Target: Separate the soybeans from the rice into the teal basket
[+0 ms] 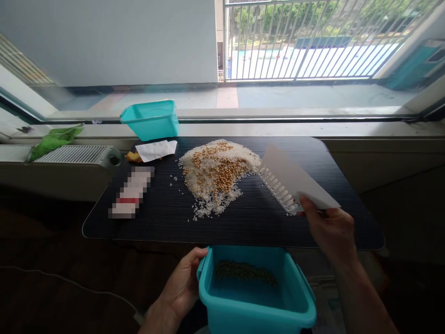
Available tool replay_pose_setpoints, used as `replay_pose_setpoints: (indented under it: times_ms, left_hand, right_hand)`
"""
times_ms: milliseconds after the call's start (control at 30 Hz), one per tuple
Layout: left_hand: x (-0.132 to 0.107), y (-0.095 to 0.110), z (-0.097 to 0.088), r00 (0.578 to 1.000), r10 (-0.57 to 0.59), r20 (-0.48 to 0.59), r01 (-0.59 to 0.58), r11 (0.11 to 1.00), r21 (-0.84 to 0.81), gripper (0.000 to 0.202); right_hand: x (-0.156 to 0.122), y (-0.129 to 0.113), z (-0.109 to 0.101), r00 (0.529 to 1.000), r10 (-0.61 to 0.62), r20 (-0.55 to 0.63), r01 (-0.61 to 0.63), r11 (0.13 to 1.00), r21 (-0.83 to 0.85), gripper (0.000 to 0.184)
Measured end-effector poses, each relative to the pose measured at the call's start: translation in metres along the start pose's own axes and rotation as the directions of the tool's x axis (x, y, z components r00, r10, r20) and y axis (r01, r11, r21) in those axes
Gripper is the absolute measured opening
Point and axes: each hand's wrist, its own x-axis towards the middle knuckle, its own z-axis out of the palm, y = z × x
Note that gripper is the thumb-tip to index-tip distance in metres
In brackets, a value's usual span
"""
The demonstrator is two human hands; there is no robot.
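My left hand (184,283) grips the left rim of a turquoise plastic bin (257,304), held below the table's front edge. A strip of small dark greenish grains (245,271) lies on the bin's floor. In my right hand (330,227) is a white sheet of card or plastic (295,178) with a row of slots along one edge, tilted over the right side of the table. To its left spreads a heap of white rice (212,204) mixed with round yellow beans (227,174). Some loose rice grains lie near the sheet's lower edge.
The dark table (156,227) stands against a window sill. At its back left are another turquoise bin (153,120), a crumpled white paper (158,150) and a blurred-out item (134,192). A green cloth (57,139) lies on the radiator (76,154). A white cable (76,288) runs along the floor.
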Motion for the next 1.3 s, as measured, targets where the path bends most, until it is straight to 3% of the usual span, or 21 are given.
replay_pose_setpoints:
  times_ms: [100, 233, 400, 700, 1133, 1300]
  left_hand:
    - [-0.002, 0.0, 0.003, 0.998, 0.039, 0.056, -0.04, 0.999, 0.023, 0.02]
    - [-0.003, 0.001, 0.002, 0.995, 0.072, 0.064, -0.074, 0.997, 0.029, 0.016]
    - [-0.001, 0.004, -0.002, 0.995, 0.077, 0.066, -0.078, 0.997, 0.014, 0.012]
    - [-0.002, 0.004, -0.002, 0.996, 0.083, 0.041, -0.082, 0.996, -0.026, 0.011]
    - [-0.004, 0.006, -0.005, 0.991, 0.109, 0.072, -0.11, 0.994, 0.013, 0.007]
    - [-0.004, 0.006, -0.005, 0.991, 0.115, 0.073, -0.117, 0.993, 0.018, 0.007]
  right_hand:
    - [0.002, -0.008, 0.008, 0.986, -0.135, 0.093, 0.134, 0.991, 0.022, 0.026]
    - [0.011, -0.015, 0.02, 0.932, -0.302, 0.2, 0.292, 0.953, 0.076, 0.023]
    - [0.022, -0.016, 0.032, 0.874, -0.397, 0.279, 0.375, 0.918, 0.129, 0.023]
    - [0.024, -0.024, 0.041, 0.836, -0.394, 0.381, 0.356, 0.919, 0.17, 0.027]
    - [0.018, -0.024, 0.033, 0.818, -0.382, 0.43, 0.333, 0.924, 0.188, 0.028]
    - [0.015, -0.027, 0.028, 0.792, -0.405, 0.457, 0.349, 0.914, 0.206, 0.027]
